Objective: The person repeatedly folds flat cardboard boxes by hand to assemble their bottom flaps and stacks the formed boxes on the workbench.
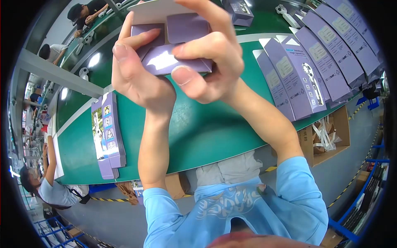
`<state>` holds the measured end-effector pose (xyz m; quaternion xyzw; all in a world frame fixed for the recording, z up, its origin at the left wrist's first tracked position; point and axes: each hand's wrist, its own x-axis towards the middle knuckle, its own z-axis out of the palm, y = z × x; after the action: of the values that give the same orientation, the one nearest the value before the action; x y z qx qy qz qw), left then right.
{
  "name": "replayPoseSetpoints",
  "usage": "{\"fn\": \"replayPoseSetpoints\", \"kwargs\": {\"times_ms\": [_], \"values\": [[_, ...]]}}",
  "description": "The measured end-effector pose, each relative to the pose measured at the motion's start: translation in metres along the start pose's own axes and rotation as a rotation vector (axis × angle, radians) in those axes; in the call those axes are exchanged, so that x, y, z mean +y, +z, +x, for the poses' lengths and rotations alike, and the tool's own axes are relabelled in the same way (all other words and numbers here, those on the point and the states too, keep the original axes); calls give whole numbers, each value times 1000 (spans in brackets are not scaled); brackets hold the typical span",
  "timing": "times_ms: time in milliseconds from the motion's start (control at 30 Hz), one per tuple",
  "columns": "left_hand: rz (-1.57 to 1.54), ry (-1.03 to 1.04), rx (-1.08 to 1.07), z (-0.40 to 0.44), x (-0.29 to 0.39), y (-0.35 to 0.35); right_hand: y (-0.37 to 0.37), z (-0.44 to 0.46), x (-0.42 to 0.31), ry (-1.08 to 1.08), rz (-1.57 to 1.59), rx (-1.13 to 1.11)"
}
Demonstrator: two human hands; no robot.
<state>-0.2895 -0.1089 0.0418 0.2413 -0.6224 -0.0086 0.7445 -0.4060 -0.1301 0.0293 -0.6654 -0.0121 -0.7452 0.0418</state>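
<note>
Left hand and right hand grip 1 open-ended purple cardboard box, above a green tabletop, flat purple cartons at left, printed purple boxes at right.

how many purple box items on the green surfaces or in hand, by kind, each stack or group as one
Held box: 1
Left stack of flat boxes: 1
Right group of upright boxes: 1 (overlapping, can't count singly)
Far box: 1
Total: 4
</note>
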Motion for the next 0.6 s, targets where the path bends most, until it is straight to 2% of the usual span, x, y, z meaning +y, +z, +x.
{"fn": "replayPoseSetpoints", "kwargs": {"times_ms": [33,100,200,333,433,600], "values": [[-13,-11,-9,0,-6,2,1,0,5,-55,-101,-35],[-28,-30,-17,0,-4,7,2,-6,13,-28,-71,-14],[-82,-334,27,3,11,18,4,-6,16,15,-11,32],[8,-301,-41,3,22,20,0,-7,11,104,-67,15],[-35,-270,-50,3,10,15,-3,-5,24,-76,-196,-24],[-51,-172,-50,3,1,11,4,1,24,-68,-60,69]]}}
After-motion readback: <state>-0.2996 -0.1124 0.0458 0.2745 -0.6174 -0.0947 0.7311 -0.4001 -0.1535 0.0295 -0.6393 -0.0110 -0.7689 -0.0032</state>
